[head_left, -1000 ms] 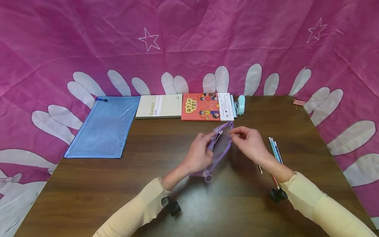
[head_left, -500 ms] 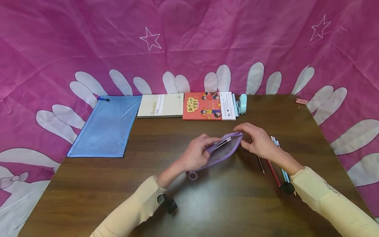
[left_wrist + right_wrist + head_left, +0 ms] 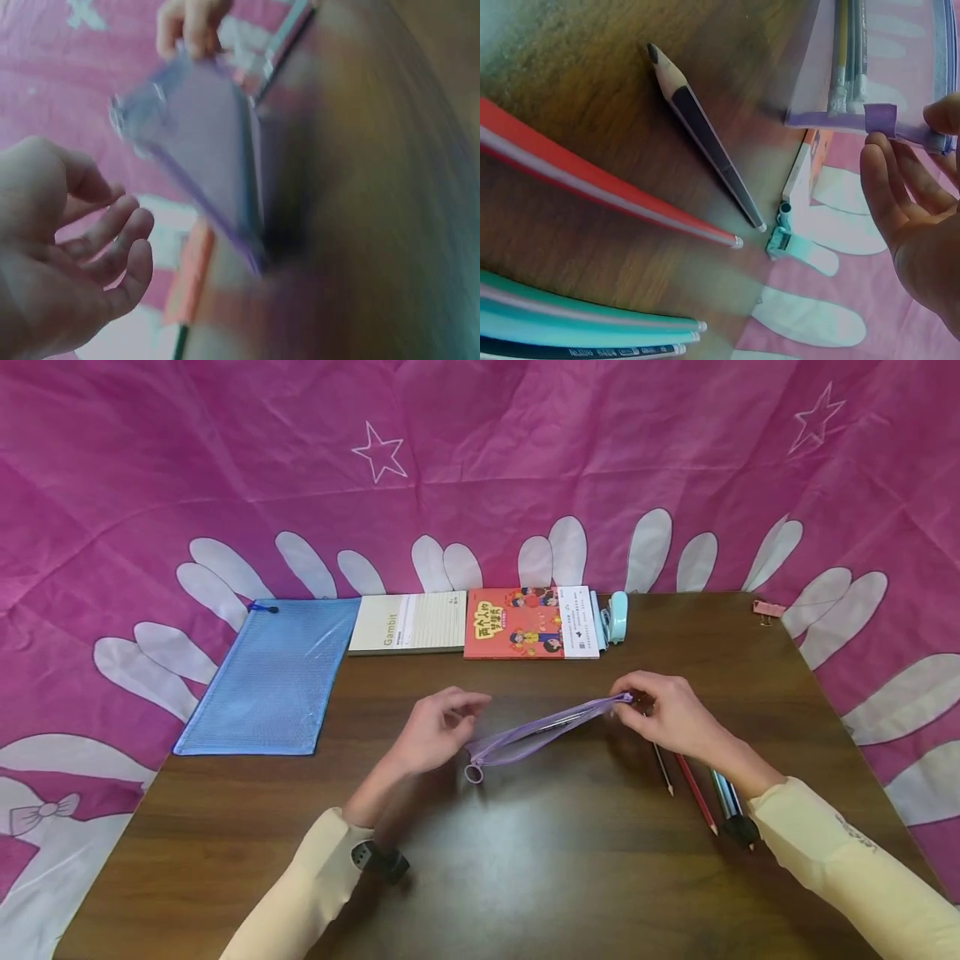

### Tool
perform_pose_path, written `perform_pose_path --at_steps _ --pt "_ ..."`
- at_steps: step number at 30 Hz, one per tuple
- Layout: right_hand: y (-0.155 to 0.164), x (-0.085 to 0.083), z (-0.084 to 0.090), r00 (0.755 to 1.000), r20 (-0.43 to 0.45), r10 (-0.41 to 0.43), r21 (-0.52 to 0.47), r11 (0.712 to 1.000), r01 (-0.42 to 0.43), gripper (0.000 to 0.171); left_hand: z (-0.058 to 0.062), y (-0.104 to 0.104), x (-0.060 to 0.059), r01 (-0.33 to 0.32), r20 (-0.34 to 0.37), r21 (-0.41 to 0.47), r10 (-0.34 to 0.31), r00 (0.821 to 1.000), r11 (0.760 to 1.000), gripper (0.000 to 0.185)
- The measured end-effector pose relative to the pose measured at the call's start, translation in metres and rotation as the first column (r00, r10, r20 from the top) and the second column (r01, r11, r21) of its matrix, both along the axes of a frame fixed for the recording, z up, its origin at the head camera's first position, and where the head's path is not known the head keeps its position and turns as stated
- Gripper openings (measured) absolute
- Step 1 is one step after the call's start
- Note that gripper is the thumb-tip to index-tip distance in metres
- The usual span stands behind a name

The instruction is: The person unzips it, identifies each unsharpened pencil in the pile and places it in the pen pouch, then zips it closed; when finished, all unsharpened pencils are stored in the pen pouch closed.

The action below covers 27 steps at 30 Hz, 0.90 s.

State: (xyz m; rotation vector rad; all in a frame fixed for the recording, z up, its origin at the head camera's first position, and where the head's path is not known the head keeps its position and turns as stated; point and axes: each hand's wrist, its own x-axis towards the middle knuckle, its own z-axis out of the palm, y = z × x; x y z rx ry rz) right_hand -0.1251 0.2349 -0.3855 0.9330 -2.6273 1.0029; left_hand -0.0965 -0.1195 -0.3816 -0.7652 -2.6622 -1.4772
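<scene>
Pink cloth with white petal shapes hangs behind my brown counter (image 3: pixel 525 877). Along the far edge, beyond the purple pouch (image 3: pixel 540 737), lie a blue mesh folder (image 3: pixel 266 677), a notepad (image 3: pixel 408 623), a red booklet (image 3: pixel 525 625) and a pale blue stapler (image 3: pixel 618 615). Right of the pouch lie a dark pencil (image 3: pixel 663 770), a red pencil (image 3: pixel 696 793) and teal pencils (image 3: pixel 723 793), close by my right forearm. The pouch is held just off the counter, long axis running from its ring pull at near-left up to far-right. My right hand (image 3: pixel 671 717) has its grip pinched on the far-right end tab. My left hand (image 3: pixel 435 737) is beside the ring-pull end, fingers loosely spread, gripping nothing.
</scene>
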Motion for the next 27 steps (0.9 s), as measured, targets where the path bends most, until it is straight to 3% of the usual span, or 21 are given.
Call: perform_pose_path --at_steps 6,9,16,21,24,27 --pt "-0.001 0.007 -0.003 0.996 -0.027 -0.087 -0.023 0.996 0.087 0.019 -0.022 -0.024 0.007 0.120 0.002 -0.078 -0.120 0.993 0.990 0.048" --pt "-0.003 0.010 -0.005 0.991 -0.045 -0.122 -0.029 0.992 0.121 0.018 -0.029 -0.024 0.012 0.134 -0.052 -0.103 -0.139 0.989 0.986 0.051" --pt "-0.005 0.017 -0.009 0.989 -0.071 -0.131 -0.025 0.991 0.129 0.016 -0.037 -0.015 0.016 0.045 -0.135 -0.078 -0.055 0.989 0.996 0.038" --pt "-0.011 0.023 -0.007 0.985 -0.139 -0.103 0.111 0.987 0.119 0.026 -0.041 -0.014 0.015 0.005 -0.158 -0.017 -0.008 0.987 1.000 0.029" --pt "-0.027 0.029 0.000 0.986 -0.163 -0.040 0.207 0.976 0.073 0.045 -0.043 -0.013 0.015 0.003 -0.166 0.003 -0.002 0.986 1.000 0.026" --pt "-0.055 0.035 0.010 0.983 -0.166 0.075 0.252 0.967 -0.031 0.054 -0.044 -0.013 0.014 -0.001 -0.168 0.023 0.005 0.986 1.000 0.025"
